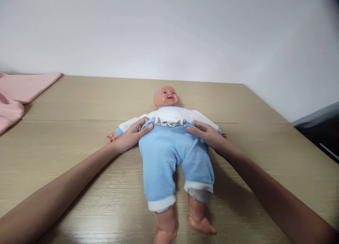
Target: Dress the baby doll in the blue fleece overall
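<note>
A baby doll (167, 96) lies on its back on the wooden table, head away from me and bare feet toward me. It wears a white top (174, 113) with blue cuffs and light blue pants (161, 155) with white hems. My left hand (137, 131) pinches the waistband at its left side, thumb on the front. At the right side of the waistband, my right hand (203, 131) grips the fabric in the same way. Between the hands, the top's printed lower part shows above the pants.
A pink cloth (23, 92) lies at the table's far left. The wooden table (79, 102) meets a pale wall behind. Beyond its right edge is a dark object (317, 131) that I cannot make out.
</note>
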Demonstrator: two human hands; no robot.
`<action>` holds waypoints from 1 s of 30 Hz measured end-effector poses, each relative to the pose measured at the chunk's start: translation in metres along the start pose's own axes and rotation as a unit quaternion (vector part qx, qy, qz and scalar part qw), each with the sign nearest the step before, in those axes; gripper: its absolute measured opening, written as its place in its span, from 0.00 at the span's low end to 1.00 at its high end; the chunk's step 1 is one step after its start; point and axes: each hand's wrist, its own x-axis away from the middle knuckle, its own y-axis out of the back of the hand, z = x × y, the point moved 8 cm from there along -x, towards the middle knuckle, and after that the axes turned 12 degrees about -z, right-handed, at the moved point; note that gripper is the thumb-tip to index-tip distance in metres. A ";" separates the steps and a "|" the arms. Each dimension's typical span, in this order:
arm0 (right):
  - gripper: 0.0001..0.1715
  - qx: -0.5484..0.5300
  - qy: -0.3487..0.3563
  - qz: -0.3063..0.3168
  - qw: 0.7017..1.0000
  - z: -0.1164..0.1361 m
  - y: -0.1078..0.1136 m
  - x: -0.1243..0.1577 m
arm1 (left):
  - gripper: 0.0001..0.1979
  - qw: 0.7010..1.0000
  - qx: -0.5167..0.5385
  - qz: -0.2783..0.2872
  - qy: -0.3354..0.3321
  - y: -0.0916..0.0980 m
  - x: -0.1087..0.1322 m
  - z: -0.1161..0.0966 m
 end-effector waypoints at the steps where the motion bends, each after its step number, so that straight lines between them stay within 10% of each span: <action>1: 0.34 0.014 0.011 0.009 1.000 0.003 0.000 0.001 | 0.25 1.000 -0.005 0.005 0.009 -0.001 0.001 0.001; 14: 0.31 -0.060 0.042 -0.074 0.995 -0.002 -0.006 0.001 | 0.20 0.979 -0.057 -0.157 -0.117 0.012 0.015 -0.023; 18: 0.24 -0.015 0.049 -0.082 0.995 -0.014 -0.005 0.000 | 0.20 0.987 -0.088 -0.107 -0.087 0.018 0.010 -0.014; 24: 0.13 -0.010 0.048 0.019 0.999 -0.027 0.014 0.016 | 0.15 0.955 -0.200 0.112 -0.188 0.028 0.017 -0.015; 30: 0.25 -0.034 0.076 0.086 0.993 -0.028 0.010 0.035 | 0.37 0.967 -0.178 0.103 -0.149 0.023 0.025 -0.015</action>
